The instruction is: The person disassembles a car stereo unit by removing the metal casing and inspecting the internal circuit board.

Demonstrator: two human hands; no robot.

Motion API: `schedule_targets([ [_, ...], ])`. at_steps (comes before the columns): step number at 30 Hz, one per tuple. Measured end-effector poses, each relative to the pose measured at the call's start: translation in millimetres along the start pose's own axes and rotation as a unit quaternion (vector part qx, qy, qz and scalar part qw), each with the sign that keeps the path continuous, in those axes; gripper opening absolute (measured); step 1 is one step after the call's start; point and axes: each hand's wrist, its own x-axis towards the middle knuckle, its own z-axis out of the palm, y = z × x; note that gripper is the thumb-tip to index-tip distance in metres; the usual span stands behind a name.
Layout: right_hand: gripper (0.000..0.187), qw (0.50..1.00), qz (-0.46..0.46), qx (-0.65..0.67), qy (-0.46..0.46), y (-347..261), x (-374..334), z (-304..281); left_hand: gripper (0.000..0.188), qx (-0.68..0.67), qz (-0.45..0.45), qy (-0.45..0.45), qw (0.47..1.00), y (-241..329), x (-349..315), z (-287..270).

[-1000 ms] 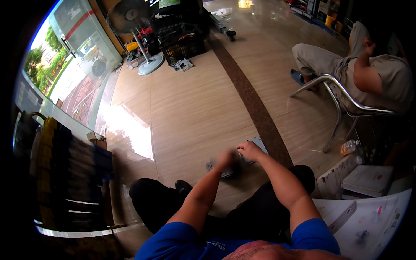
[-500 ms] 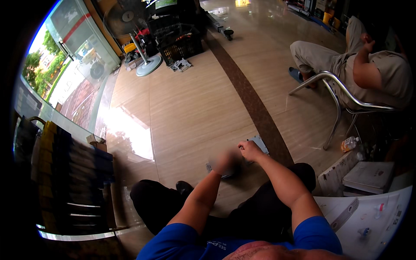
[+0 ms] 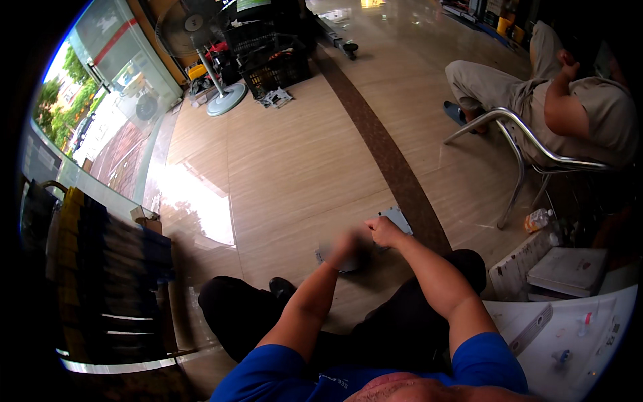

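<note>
Both my hands are close together low over the floor, in front of my knees. My right hand (image 3: 384, 232) is closed, fingers curled in a pinch; whatever it grips is too small to make out. Just to its left, my left hand (image 3: 346, 249) is smeared by a blur, so its fingers do not show. A flat grey metal plate (image 3: 398, 218) lies on the floor beyond my right hand. Past my left hand a bit of a grey part (image 3: 319, 256) sticks out, mostly hidden by the hand and the blur.
On the right a person (image 3: 559, 114) sits on a metal-framed chair (image 3: 519, 124). Nearby are a bottle (image 3: 538, 220), a white box (image 3: 568, 271) and a white table (image 3: 596, 321). A fan (image 3: 226, 99) and black crates (image 3: 273, 72) stand ahead; a dark rack (image 3: 114, 268) is at left.
The view has shifted slightly. My hands stay nearly in place, still close together, with the right one closed as before.
</note>
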Motion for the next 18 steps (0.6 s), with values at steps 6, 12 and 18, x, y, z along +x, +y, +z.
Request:
schedule_targets([
  [6,0.024,0.994,0.089,0.006,0.067,18.7,-15.2,-5.5,0.05,0.009,-0.046,-0.074,0.996,38.7,8.3,6.4],
  [12,0.023,0.997,0.015,-0.018,0.074,12.4,-3.0,-1.1,0.017,0.025,0.043,-0.002,0.999,29.0,0.5,-12.4],
  [18,0.014,0.995,-0.041,0.039,0.085,14.2,-10.6,-2.5,0.048,-0.009,-0.039,-0.063,0.997,53.6,2.4,-18.7],
])
